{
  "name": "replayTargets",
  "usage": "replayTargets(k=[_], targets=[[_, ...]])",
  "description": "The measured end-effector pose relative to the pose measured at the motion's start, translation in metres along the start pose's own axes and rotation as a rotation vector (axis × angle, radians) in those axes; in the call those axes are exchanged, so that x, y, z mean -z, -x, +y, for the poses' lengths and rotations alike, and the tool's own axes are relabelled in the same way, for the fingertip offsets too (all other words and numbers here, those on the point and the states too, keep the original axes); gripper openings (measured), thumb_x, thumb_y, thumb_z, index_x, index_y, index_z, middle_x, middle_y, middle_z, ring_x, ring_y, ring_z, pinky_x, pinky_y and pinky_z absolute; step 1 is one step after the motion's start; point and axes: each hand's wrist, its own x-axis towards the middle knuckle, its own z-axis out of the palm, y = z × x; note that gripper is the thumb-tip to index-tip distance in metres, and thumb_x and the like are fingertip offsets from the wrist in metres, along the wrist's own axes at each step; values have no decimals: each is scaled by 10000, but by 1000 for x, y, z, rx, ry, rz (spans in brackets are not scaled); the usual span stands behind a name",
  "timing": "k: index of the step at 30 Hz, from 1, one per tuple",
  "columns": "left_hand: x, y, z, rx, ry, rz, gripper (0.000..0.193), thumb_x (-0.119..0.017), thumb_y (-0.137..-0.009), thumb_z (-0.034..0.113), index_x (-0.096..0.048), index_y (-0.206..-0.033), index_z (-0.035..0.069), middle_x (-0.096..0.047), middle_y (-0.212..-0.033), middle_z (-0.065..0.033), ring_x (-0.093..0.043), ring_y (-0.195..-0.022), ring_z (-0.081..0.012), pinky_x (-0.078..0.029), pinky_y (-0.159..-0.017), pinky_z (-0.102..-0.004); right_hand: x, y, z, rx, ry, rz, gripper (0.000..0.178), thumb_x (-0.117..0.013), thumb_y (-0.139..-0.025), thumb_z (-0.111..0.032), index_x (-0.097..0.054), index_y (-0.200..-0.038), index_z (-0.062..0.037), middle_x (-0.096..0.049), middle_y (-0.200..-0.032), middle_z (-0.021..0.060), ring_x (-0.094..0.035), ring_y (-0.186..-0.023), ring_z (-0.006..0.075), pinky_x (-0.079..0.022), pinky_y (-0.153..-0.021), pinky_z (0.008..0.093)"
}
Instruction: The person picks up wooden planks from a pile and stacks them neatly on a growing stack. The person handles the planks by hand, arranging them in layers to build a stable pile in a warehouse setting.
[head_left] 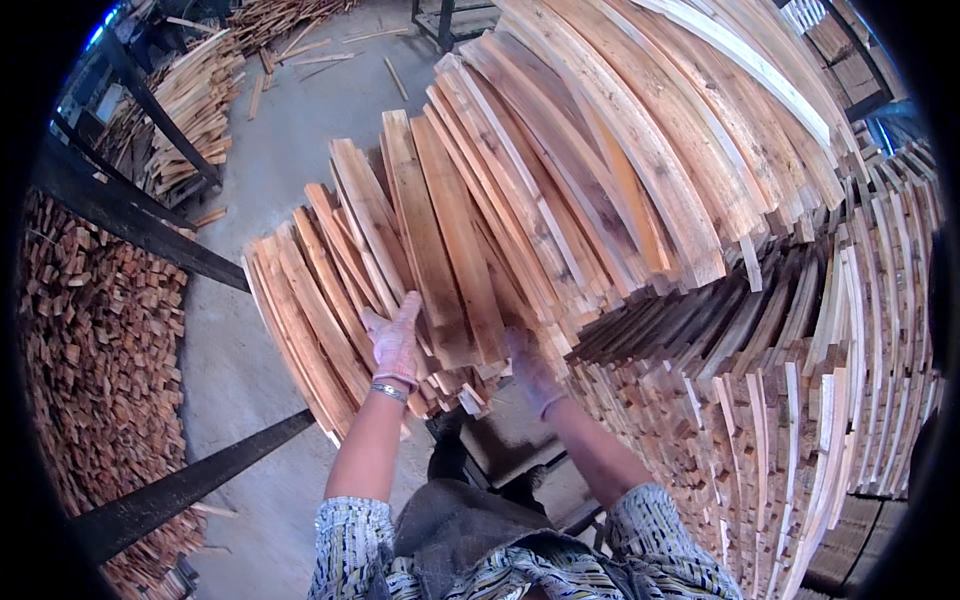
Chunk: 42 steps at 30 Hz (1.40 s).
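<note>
At near edges of planks (440,240), left hand (395,342) spread, right hand (532,372) grip unclear, grey floor (225,370) leftward

The left forearm (366,450) reaches almost straight ahead, and the left hand (394,348) has its fingers (410,306) spread apart. The right forearm (594,446) slants in toward the left. The right hand (532,372) is in shade, so its grip is hard to see.
</note>
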Motion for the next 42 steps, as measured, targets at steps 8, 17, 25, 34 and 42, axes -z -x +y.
replayTargets(k=[8, 17, 25, 34, 42], targets=[[51, -19, 51, 25, 135, -316, 1150, -793, -809, 413, -44, -1534, -70, -351, -1511, -246, -365, -1400, -294, -259, -1161, -334, 68, -55, -145, -452, -212, -531, 1040, -314, -840, -832, -361, -1477, -11, -473, -1420, 292, -504, -1295, 398, -406, -1070, 409], [31, -46, 8, -96, -397, -42, 1126, -745, -795, 544, -112, -1548, -4, -220, -1524, -375, -294, -1435, -400, -285, -1161, -384, 11, -130, -101, -318, -696, -491, 885, -568, -897, -633, -323, -1461, 3, -533, -1401, 201, -529, -1279, 280, -411, -1056, 348], [37, 49, -51, -49, -317, -58, 807, -749, -862, 246, -278, -1438, -67, -581, -1231, -220, -609, -1069, -299, -487, -952, -429, 34, -34, -83, -389, -663, -395, 936, -750, -818, -508, -327, -1444, 43, -620, -1264, 200, -605, -1158, 269, -470, -992, 354], [80, 156, -281, 233, 222, -691, 375, -614, -962, 181, -537, -1267, -23, -643, -1135, -105, -606, -1069, -198, -502, -905, -335, 125, 180, 18, -991, -801, -886, 726, -699, -868, -540, -540, -1396, -68, -565, -1372, 116, -556, -1208, 186, -432, -1018, 339], [40, 136, -340, 205, 480, -723, 527, -621, -945, 345, -501, -1380, 74, -568, -1343, -124, -564, -1229, -289, -461, -1053, -424, 64, 156, 87, -830, -1228, -842, 698, -764, -848, -410, -541, -1331, 42, -619, -1275, 121, -605, -1165, 215, -503, -989, 375]])
